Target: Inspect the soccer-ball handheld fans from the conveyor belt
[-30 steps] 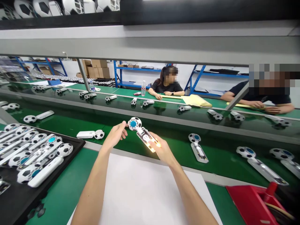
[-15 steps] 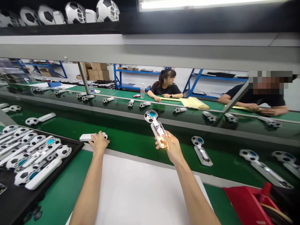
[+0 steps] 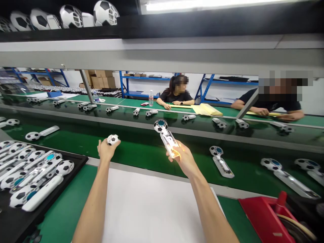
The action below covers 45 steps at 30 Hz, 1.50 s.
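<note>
My left hand point(image 3: 105, 151) is closed around a handheld fan with a white and black soccer-ball head point(image 3: 113, 139), just above the green conveyor belt point(image 3: 136, 155). The handle of that fan is hidden behind my fingers. Farther right, my right hand point(image 3: 186, 158) grips another handheld fan point(image 3: 166, 136) by its handle, raised over the belt. This fan's handle has its inside showing, and an orange-yellow light glows by my fingers. Its soccer-ball head, with a blue round centre, points up and away from me.
A black tray point(image 3: 76, 166) packed with similar fans stands at left. White paper point(image 3: 154, 206) covers the bench before me; a red tape dispenser point(image 3: 263, 211) sits at right. More fans point(image 3: 222, 165) lie on the belt. Two people sit opposite, behind a metal frame.
My left hand has lifted the fan from the belt's near edge and turned it, so its ball head now faces me. My right hand keeps its fan nearly in place. The view has shifted slightly.
</note>
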Each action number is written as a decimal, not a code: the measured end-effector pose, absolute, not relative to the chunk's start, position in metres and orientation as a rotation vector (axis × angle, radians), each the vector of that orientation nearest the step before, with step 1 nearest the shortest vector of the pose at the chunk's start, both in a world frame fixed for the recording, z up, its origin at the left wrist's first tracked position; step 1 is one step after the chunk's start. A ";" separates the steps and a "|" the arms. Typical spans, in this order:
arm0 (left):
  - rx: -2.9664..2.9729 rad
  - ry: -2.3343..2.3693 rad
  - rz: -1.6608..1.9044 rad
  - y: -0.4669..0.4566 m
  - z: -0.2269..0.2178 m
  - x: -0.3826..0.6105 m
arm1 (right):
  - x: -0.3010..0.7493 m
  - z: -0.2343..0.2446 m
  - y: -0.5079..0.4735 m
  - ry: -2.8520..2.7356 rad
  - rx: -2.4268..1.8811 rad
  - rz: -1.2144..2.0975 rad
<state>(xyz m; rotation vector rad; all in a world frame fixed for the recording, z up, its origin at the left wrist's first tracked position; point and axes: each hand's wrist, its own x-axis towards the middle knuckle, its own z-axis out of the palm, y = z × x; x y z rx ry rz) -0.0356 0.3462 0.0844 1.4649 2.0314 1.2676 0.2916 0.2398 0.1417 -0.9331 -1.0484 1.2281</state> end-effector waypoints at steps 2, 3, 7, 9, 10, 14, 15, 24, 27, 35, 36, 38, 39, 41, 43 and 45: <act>1.361 1.857 1.375 0.345 0.095 -0.025 | 0.291 0.142 0.240 -1.026 -0.920 1.214; 1.307 1.775 1.422 0.344 0.098 -0.018 | 0.290 0.142 0.240 -1.009 -0.914 1.201; 1.154 1.538 1.507 0.343 0.093 0.010 | 0.292 0.144 0.239 -0.940 -0.922 1.150; 1.103 1.463 1.514 0.344 0.085 0.019 | 0.294 0.146 0.239 -0.920 -0.936 1.139; 1.086 1.428 1.514 0.346 0.080 0.022 | 0.295 0.147 0.239 -0.912 -0.940 1.134; 1.069 1.307 1.504 0.353 0.059 0.024 | 0.295 0.148 0.239 -0.879 -0.951 1.113; 1.066 1.291 1.501 0.354 0.054 0.024 | 0.294 0.148 0.239 -0.872 -0.955 1.107; 0.871 1.173 1.460 0.349 0.046 0.040 | 0.288 0.147 0.238 -0.841 -0.945 1.052; 0.803 1.122 1.419 0.343 0.064 0.045 | 0.287 0.146 0.239 -0.818 -0.939 1.028; 0.730 1.012 1.399 0.321 0.109 0.062 | 0.288 0.149 0.237 -0.743 -0.921 0.941; 0.723 0.999 1.404 0.318 0.113 0.064 | 0.289 0.149 0.237 -0.732 -0.918 0.926; 0.715 0.970 1.404 0.313 0.119 0.066 | 0.290 0.151 0.236 -0.715 -0.906 0.902; 0.712 0.957 1.402 0.311 0.122 0.066 | 0.291 0.152 0.236 -0.710 -0.897 0.894; 0.704 0.938 1.395 0.308 0.126 0.067 | 0.292 0.153 0.235 -0.700 -0.880 0.882; 0.691 0.925 1.381 0.307 0.129 0.066 | 0.293 0.155 0.234 -0.684 -0.867 0.870; 0.674 0.913 1.367 0.305 0.133 0.066 | 0.294 0.156 0.234 -0.660 -0.853 0.862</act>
